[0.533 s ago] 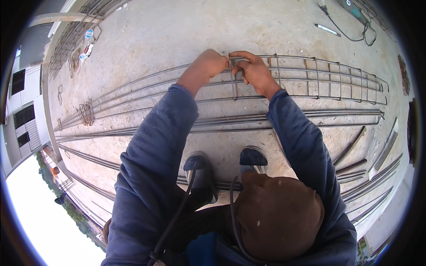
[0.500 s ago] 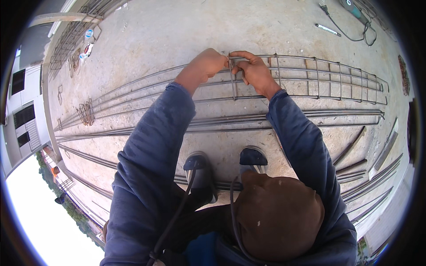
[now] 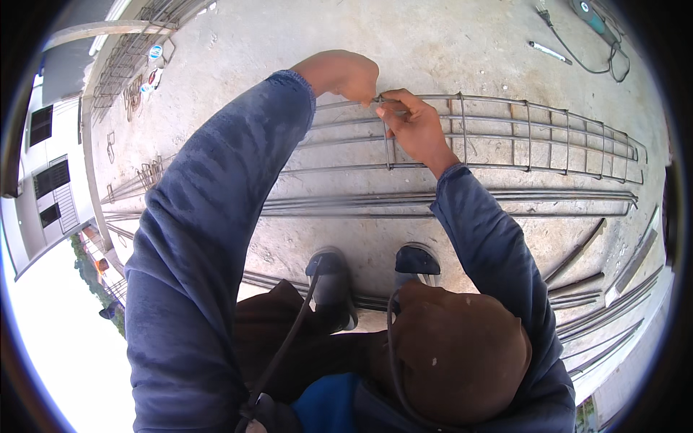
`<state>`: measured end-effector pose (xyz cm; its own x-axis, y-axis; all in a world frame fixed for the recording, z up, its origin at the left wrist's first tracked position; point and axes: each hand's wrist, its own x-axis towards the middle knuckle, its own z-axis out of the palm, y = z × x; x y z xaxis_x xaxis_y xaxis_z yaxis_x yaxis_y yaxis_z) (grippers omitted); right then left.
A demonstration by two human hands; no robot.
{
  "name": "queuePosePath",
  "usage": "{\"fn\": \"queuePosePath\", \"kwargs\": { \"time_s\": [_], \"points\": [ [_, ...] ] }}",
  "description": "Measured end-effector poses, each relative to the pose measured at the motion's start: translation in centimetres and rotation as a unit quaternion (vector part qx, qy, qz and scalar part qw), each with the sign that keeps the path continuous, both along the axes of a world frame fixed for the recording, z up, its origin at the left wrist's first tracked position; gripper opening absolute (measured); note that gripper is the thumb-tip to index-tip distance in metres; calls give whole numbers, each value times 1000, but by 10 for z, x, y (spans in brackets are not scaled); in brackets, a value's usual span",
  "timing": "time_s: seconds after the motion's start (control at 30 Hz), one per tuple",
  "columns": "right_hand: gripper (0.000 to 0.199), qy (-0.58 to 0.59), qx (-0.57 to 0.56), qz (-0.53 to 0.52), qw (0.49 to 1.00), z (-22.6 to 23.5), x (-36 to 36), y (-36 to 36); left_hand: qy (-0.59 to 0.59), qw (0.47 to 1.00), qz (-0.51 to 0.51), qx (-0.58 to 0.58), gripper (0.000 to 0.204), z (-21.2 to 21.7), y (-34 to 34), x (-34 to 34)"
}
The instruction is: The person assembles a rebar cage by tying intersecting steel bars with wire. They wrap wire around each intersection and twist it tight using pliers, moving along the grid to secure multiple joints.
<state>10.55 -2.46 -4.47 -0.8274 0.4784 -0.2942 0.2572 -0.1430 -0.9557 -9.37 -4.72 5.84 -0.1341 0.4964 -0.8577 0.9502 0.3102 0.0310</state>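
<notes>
A long rebar cage [image 3: 498, 167] lies across the concrete floor in front of me, its square stirrups spaced along the bars to the right. At the far top bar, my left hand [image 3: 345, 74] is closed, wrist bent and raised, its fingertips at the corner of one stirrup [image 3: 388, 154]. Whatever lies in those fingers is too small to make out. My right hand [image 3: 419, 131] pinches that same stirrup corner between thumb and forefinger, from the right side. The fingertips of both hands almost meet there.
Between the cage and my shoes [image 3: 328, 263] runs a bundle of loose bars [image 3: 361, 204]. Loose stirrups [image 3: 149, 173] stand at left. Far right are a corded angle grinder [image 3: 593, 22] and a marker [image 3: 550, 52]. Metal lengths [image 3: 577, 249] lie at right.
My left hand has risen and its wrist has turned over, with the elbow swung out to the left. The right forefinger has curled in from lying along the top bar.
</notes>
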Motion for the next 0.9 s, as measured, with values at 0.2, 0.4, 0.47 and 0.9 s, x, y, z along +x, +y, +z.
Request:
{"fn": "queuePosePath", "kwargs": {
  "time_s": [0.2, 0.4, 0.47, 0.9],
  "points": [
    [29, 23, 240, 16, 970, 1, 6, 0, 40, 982, -175, 55, 27, 15, 30, -5],
    [23, 28, 422, 76, 903, 20, 7, 14, 53, 934, -287, 205, 4, 8, 46, 0],
    [24, 11, 466, 97, 879, 27, 7, 24, 55, 906, -318, 275, 9, -2, 43, -3],
    [19, -34, 658, 204, 724, 57, -24, 53, 83, 810, -118, 569, 35, 20, -40, 2]
  ]
}}
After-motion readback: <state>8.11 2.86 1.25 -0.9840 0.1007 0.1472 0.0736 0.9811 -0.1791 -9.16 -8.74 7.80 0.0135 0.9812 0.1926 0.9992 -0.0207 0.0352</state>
